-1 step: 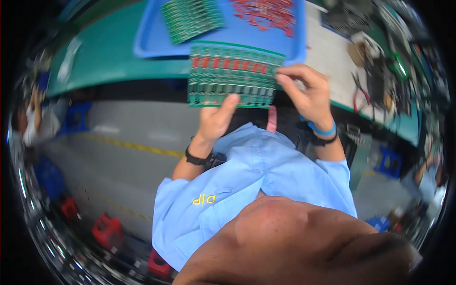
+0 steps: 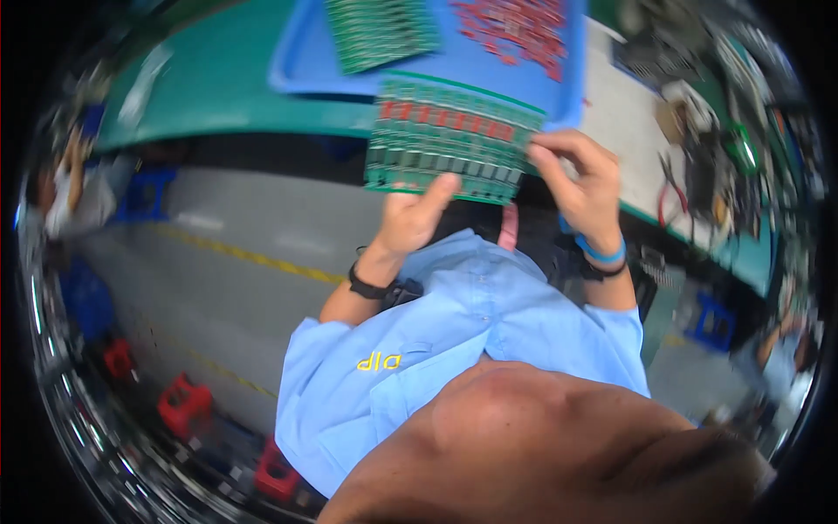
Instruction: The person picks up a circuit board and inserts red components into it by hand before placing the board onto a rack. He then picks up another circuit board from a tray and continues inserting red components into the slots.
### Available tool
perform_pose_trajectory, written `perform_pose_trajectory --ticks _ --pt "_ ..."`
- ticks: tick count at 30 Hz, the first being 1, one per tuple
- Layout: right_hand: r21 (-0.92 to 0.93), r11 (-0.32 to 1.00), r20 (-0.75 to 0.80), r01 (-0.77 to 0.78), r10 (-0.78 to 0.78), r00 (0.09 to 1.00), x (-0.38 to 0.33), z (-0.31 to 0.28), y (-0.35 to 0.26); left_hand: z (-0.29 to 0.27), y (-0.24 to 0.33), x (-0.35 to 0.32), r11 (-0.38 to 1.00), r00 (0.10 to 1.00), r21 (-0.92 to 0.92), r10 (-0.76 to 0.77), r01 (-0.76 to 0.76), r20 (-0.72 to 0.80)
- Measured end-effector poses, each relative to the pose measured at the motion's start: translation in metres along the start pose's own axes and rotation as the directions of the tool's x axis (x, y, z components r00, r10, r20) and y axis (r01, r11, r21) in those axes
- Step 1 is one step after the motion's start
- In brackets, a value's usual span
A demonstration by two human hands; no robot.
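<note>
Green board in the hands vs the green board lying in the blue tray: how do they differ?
The held board is gripped by the left hand and right hand, off the table edge; the tray board lies untouched in the blue tray. The held board carries a row of red parts along its far edge; the tray board shows none. The held board is fully in view; the tray board is cut off by the picture's top edge. Both are green, gridded panels.

Your left hand (image 2: 410, 218) covers the near edge of the green rectangular circuit panel (image 2: 449, 140), your right hand (image 2: 580, 188) its right corner. Beyond your grip, the blue plastic tray (image 2: 301, 61) runs off the top edge; its red parts (image 2: 515, 31) blur together.
</note>
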State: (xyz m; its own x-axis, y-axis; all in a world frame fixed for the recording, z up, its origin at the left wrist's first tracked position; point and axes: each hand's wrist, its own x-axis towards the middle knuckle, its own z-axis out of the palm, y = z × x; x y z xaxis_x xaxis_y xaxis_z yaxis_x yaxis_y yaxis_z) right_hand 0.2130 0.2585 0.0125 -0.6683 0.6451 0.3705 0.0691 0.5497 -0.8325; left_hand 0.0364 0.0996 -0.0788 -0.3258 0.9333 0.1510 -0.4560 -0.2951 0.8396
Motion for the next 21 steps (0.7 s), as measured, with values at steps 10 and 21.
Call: perform_pose_trajectory --ticks 10,21 --pt "-0.022 0.992 0.146 -0.128 0.129 0.981 0.016 0.017 -0.016 0.009 0.021 -0.004 0.991 0.991 -0.009 0.131 -0.131 0.016" --pt "-0.180 0.978 0.318 -0.109 0.162 0.934 0.046 0.054 -0.048 -0.013 0.041 -0.030 0.957 0.992 -0.261 0.125 -0.128 -0.030"
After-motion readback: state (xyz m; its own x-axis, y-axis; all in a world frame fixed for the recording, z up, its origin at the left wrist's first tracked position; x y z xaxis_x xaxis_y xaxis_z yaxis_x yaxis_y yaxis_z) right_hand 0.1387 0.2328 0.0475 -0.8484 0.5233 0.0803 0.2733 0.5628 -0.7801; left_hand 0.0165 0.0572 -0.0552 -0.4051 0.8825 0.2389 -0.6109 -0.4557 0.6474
